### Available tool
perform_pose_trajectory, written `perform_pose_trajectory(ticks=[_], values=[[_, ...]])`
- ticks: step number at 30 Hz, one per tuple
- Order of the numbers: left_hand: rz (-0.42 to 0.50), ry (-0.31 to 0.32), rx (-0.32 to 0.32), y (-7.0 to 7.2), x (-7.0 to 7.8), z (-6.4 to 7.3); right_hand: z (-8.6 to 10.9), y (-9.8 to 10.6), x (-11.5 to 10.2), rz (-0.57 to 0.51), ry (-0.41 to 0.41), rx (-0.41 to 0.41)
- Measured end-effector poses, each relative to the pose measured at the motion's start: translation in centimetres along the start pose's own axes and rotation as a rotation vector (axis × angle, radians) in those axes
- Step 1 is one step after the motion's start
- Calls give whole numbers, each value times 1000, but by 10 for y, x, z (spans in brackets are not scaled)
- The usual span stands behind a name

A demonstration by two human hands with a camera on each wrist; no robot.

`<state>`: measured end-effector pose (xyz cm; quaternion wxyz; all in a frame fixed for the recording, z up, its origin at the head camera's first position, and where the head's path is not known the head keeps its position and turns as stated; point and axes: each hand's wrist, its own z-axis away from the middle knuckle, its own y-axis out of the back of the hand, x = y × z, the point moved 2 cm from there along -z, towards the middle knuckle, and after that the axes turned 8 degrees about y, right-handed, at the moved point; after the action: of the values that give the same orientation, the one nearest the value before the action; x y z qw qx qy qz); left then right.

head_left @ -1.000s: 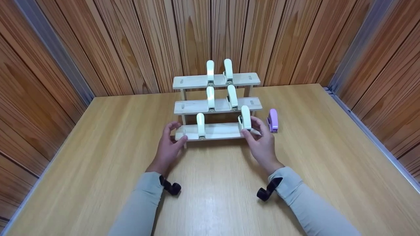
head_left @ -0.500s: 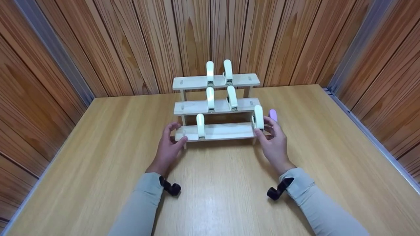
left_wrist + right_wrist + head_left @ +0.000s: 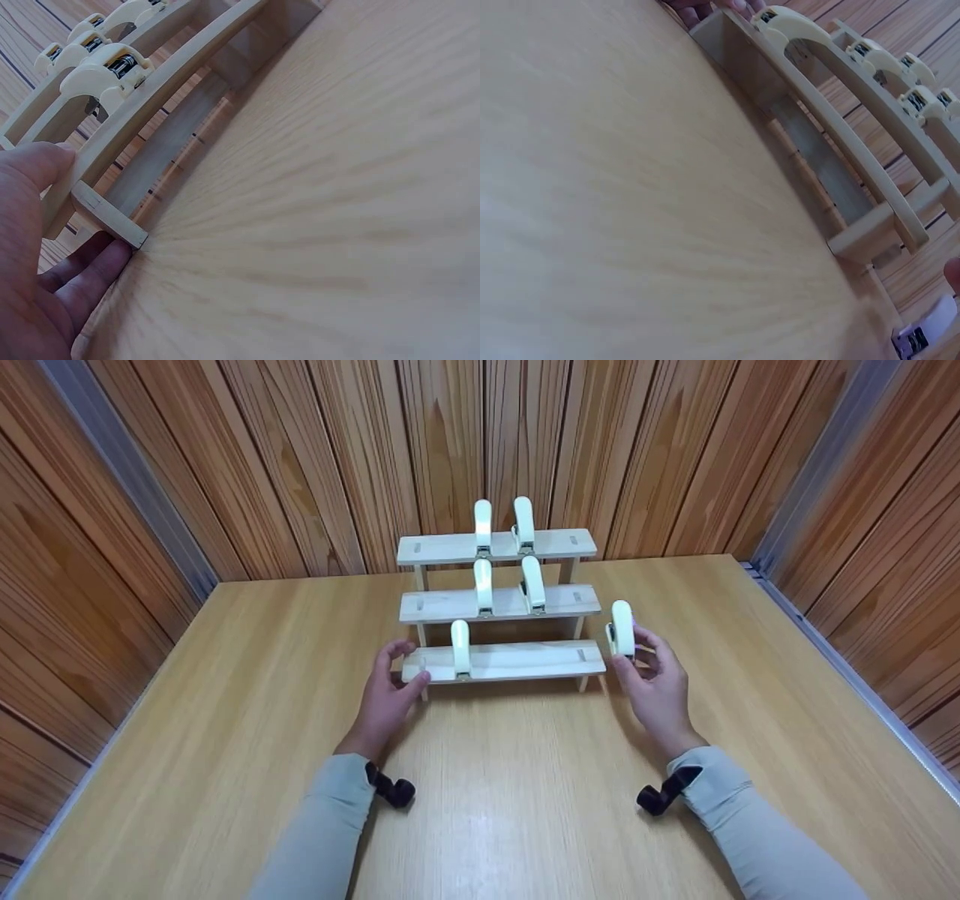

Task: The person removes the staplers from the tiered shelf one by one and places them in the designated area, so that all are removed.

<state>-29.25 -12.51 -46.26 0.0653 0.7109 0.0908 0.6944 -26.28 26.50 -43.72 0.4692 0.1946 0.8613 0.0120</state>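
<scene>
A three-tier wooden display stand (image 3: 525, 658) stands at the table's middle back. My left hand (image 3: 382, 705) grips the left end of its lowest board, thumb on the top; in the left wrist view, fingers touch the leg. My right hand (image 3: 660, 694) holds a pale mint stapler (image 3: 622, 628) upright, just off the stand's right end. The purple stapler is almost wholly hidden behind it in the head view. A pale lavender-looking stapler (image 3: 926, 330) shows at the right wrist view's lower corner. On the lowest board's left part stands another mint stapler (image 3: 460, 649).
Two mint staplers stand on the middle board (image 3: 442, 604), and two more on the top board (image 3: 442, 547). Wood-panelled walls (image 3: 442, 442) enclose the table (image 3: 487, 802) at the back and sides.
My right hand has carried the mint stapler rightward, from over the lowest board's right part to beyond its end, covering the purple stapler. My left hand has stayed in place.
</scene>
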Motion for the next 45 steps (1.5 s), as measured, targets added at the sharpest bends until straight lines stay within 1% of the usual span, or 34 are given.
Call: perform_pose_trajectory(ticks=[5, 9, 13, 16, 19, 21, 26, 30, 34, 41, 45], values=[[0, -4, -3, 0, 0, 0, -2, 12, 7, 14, -27, 13], [-16, 9, -7, -1, 0, 0, -3, 22, 12, 24, -94, 26], [-26, 24, -8, -2, 0, 0, -4, 31, 16, 14, -178, 40], [-27, 21, -8, -2, 0, 0, -6, 36, 20, -37, -245, 60], [-25, 14, -11, -2, 1, 1, -8, 39, 26, -104, -291, 88], [-26, 8, -8, -1, 1, 0, -10, 39, 31, -139, -301, 106], [-28, 2, 1, -1, 0, -1, -16, 38, 39, -159, -305, 135], [-23, 8, -3, -1, -1, 0, -22, 39, 46, -137, -353, 115], [-22, 11, -1, 0, -2, 0, -30, 39, 53, -86, -400, 67], [-20, 2, 2, 2, 0, 0, -46, 36, 63, -98, -428, 46], [-19, 22, -2, 1, 0, 0, -53, 35, 69, -88, -444, 34]])
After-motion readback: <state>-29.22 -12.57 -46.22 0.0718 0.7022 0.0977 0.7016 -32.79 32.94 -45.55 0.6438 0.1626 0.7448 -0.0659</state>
